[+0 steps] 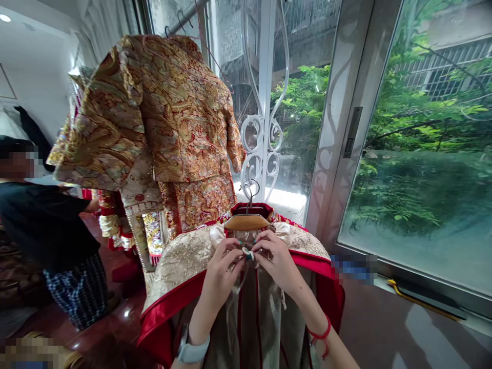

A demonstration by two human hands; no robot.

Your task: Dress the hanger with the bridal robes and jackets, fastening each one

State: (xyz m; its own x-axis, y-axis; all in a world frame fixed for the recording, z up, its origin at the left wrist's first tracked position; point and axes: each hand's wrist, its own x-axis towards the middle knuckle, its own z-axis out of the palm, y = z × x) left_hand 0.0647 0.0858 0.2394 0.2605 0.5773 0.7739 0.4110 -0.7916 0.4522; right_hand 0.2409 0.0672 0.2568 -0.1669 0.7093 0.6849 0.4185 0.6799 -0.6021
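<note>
A large sliding window (pixel 418 205) fills the view from one to four o'clock, with green leaves and a barred building outside. Below it runs a grey wall (pixel 384 328), and a shiny dark-red floor (pixel 125 307) shows at eight o'clock. A gold patterned jacket (pixel 192 123) hangs from a rail (pixel 190 15) at eleven o'clock, blocking part of the room behind. At six o'clock is a cream jacket (pixel 190 256) with red edging, its grey-brown lining facing the wearer of the camera, partly covered by the forearms. Another person (pixel 42 225) in a dark top and checked trousers stands at nine o'clock. White scrolled metalwork (pixel 264 77) rises towards twelve. On the sill at four o'clock lies a black-and-yellow object (pixel 426 299); a blurred patch (pixel 353 269) near it cannot be read. A wooden hanger (pixel 246 221) sits at the cream jacket's neck, just above the hands. The left hand (pixel 225 261) and right hand (pixel 274 253) meet, each pinching a pale tie (pixel 248 252) at the jacket's neck, just below the hanger. A pale watch (pixel 194 348) circles the left wrist, a thin red bracelet (pixel 323 330) the right.
</note>
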